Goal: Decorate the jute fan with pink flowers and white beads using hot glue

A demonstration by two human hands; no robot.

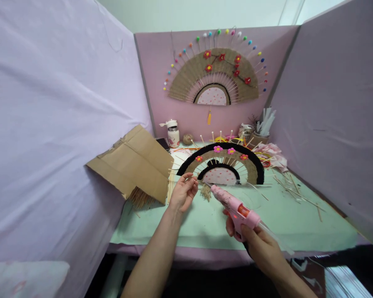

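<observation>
Bare hands (183, 193) (258, 241), L & R; forearms (157, 254) also bare as far as vis., tapered twd wrists (174, 212)

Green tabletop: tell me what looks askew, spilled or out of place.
Thin loose sticks lie scattered at odd angles on the right side, unlike the bundle showing at the lower edge of the cardboard. The bottle at the back seems to have its lid flipped open. Nothing looks clearly spilled.

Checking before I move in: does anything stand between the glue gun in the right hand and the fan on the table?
Nothing visible blocks the line from the glue gun in the right hand to the fan. Close by, the left hand is left of the nozzle, and a tan tuft shows just below its tip.
</observation>
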